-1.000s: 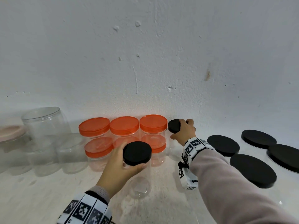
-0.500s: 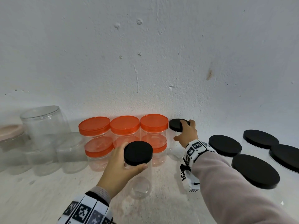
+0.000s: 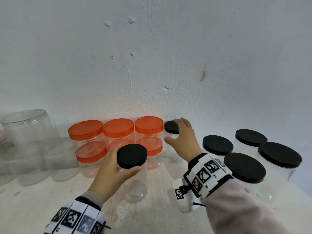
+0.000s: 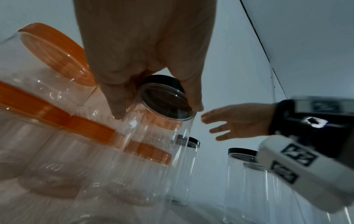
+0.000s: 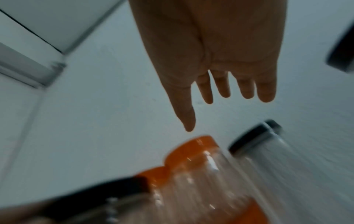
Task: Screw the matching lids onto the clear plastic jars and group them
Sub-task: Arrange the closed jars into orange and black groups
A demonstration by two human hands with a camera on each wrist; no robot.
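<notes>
The left hand [image 3: 110,163] is curled round the top of a narrow clear plastic jar with a round black screw lid [image 3: 132,155], thumb on one side of the lid and fingers on the other; this jar stands upright on the white bench [image 3: 160,215], in front of the orange-lidded row. The right hand [image 3: 183,141] is spread with straight fingers and holds nothing; it is seen just beside a second narrow clear jar with a small black lid [image 3: 170,127], which stands at the back edge of the bench against the white wall [image 3: 152,56], and whether it touches the jar cannot be told. Clear jars with orange lids [image 3: 118,127] are lined up left of that jar. Wider black-lidded clear jars [image 3: 244,167] are grouped toward the right edge. Lidless clear jars [image 3: 28,125] stand at the left. No brand or readable writing is seen; only black-and-white square-coded wristbands [image 3: 206,173] are worn.
</notes>
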